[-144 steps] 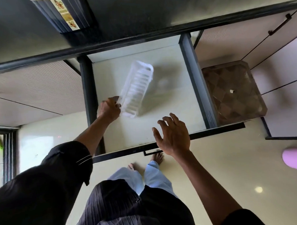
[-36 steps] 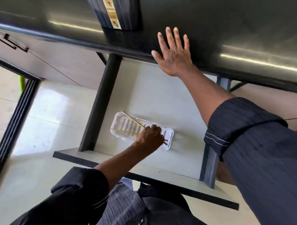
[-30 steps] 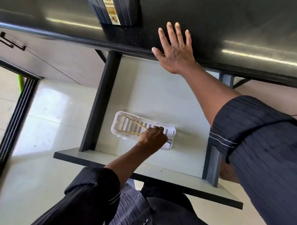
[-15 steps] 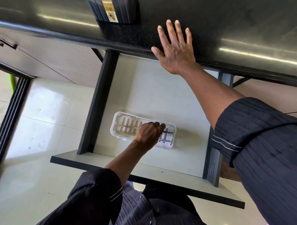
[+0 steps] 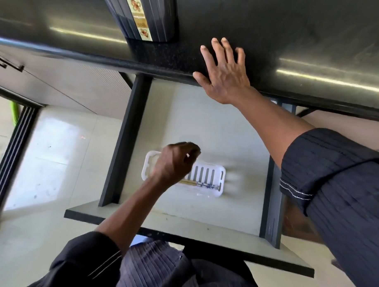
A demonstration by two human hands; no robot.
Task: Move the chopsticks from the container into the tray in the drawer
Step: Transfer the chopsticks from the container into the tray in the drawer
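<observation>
The chopsticks lie in the white slatted tray on the floor of the open drawer, along the tray's near wall, with their long axis running left to right and their patterned ends toward the right. The left hand hovers just above the tray's left half, loosely curled and blurred; I cannot tell whether it pinches anything, though nothing shows between its fingers. The chopsticks sit just near and right of that hand, so it is by far the nearer one. The right hand is spread flat, palm down, on the dark surface at its near edge, well apart from the tray. The dark container stands on that surface, far and left of the right hand, its top out of view, so I cannot tell whether more chopsticks remain inside. If so, the next reach goes up and far to it, and the surface's overhanging edge lies between the drawer and the container.
</observation>
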